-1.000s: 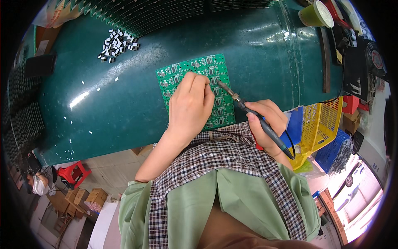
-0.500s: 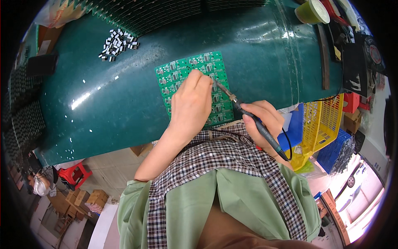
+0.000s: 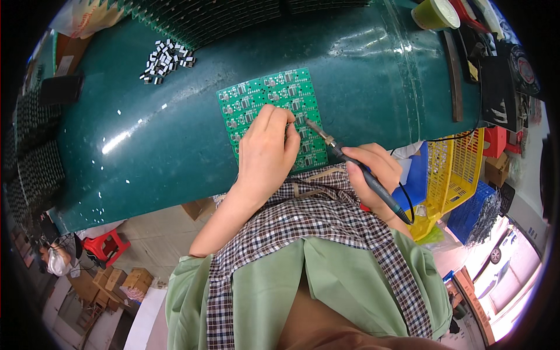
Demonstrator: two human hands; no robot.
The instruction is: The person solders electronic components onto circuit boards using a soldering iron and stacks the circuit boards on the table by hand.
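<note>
A green circuit board panel (image 3: 236,96) with rows of small chips lies on the table near its front edge. Over its middle rests my left hand (image 3: 265,146), back upward, with fingers curled down toward the board. Whatever those fingertips hold, if anything, is too small or hidden to name. My right hand (image 3: 376,169) is closed like a pen grip around a dark soldering iron (image 3: 368,179). The iron's metal tip points at the board's right half, close beside my left fingers. Part of the board is covered by my left hand.
A heap of small black-and-white parts (image 3: 166,60) lies at the far left of the green table (image 3: 175,140). Racked boards (image 3: 233,20) line the back edge. A green cup (image 3: 434,14) stands far right; yellow and blue crates (image 3: 458,169) sit off the right edge.
My left fingers have drawn back slightly and the thumb has moved away from the index finger. The iron tip has shifted slightly right and down. The board has slid a little away from me.
</note>
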